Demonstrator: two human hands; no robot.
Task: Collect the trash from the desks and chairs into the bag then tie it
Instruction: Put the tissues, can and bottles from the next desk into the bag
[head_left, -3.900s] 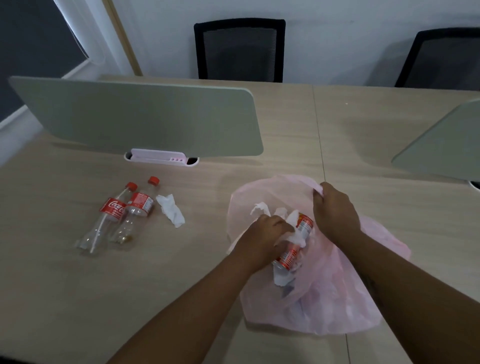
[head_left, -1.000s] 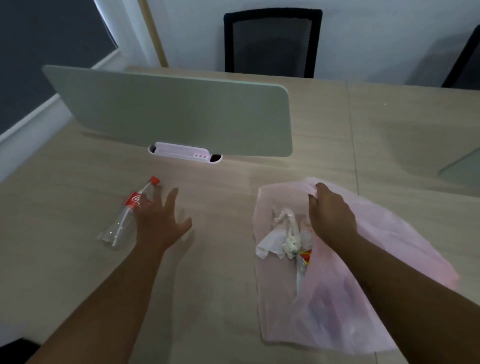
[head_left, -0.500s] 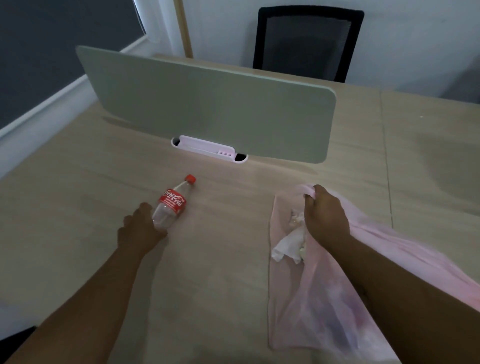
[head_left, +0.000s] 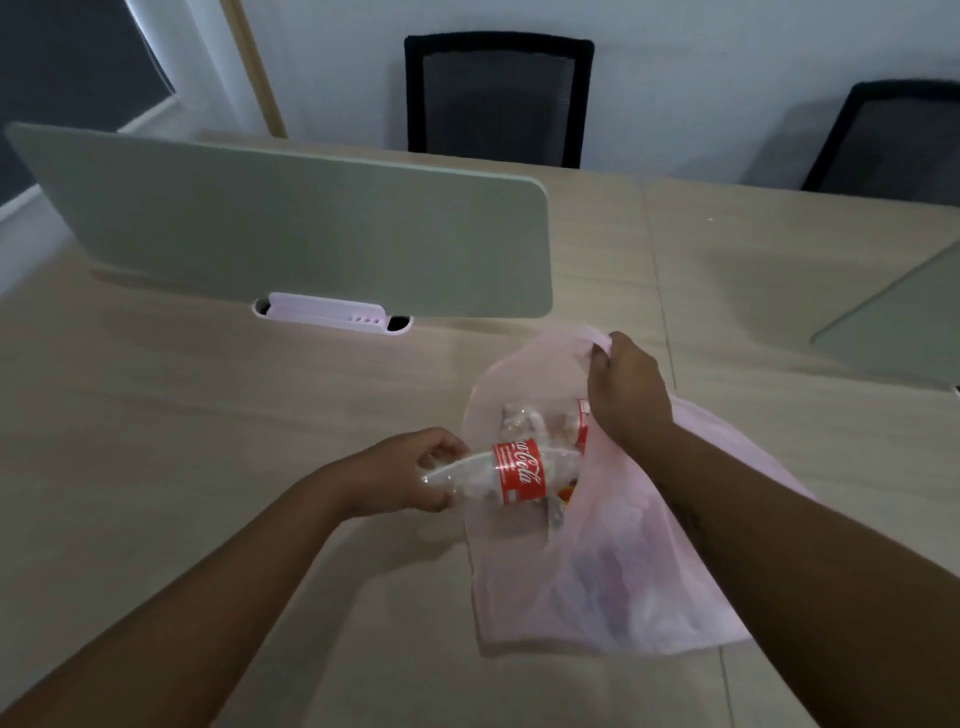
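Head view: left hand (head_left: 400, 475) closed around the base of an empty cola bottle (head_left: 506, 473), neck-first into the pink bag (head_left: 613, 582) lying on the bench (head_left: 182, 441). Right hand (head_left: 628, 395) pinches the bag's rim raised — evidently to keep the mouth open — bottle half inside.

Light wood desk (head_left: 208, 441), a seam running front to back right of centre. Directly on it — a pink plastic bag (head_left: 623, 587) lying flat, a green divider panel (head_left: 291, 228) upright in a pale clamp (head_left: 327, 312), a second panel (head_left: 898, 322) at right edge.
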